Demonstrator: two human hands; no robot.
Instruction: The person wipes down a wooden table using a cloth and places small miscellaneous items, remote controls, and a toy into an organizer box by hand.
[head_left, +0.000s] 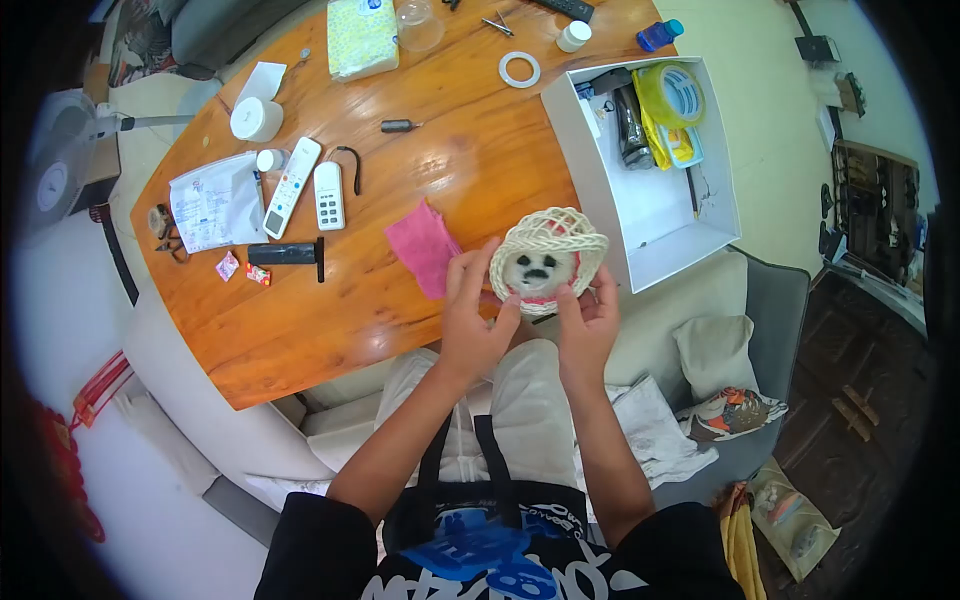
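Between my two hands, at the table's near edge, is a small cream woven basket (552, 222) with a handle. Inside it sits a fluffy white toy face (540, 272) with black eyes and a dark nose or mouth, edged in pink-red. My left hand (474, 315) grips the basket's left side, thumb at its lower rim. My right hand (588, 318) holds the right side, thumb in front and fingers behind. A folded pink cloth (424, 246) lies on the table just left of the basket.
A white box (655, 215) with tape rolls (670, 95) stands to the right. On the wooden table (400, 340) lie two remotes (293, 186), a black cylindrical tool (283, 253), a paper-covered packet (215, 200), a white jar (256, 119) and a tissue pack (362, 38).
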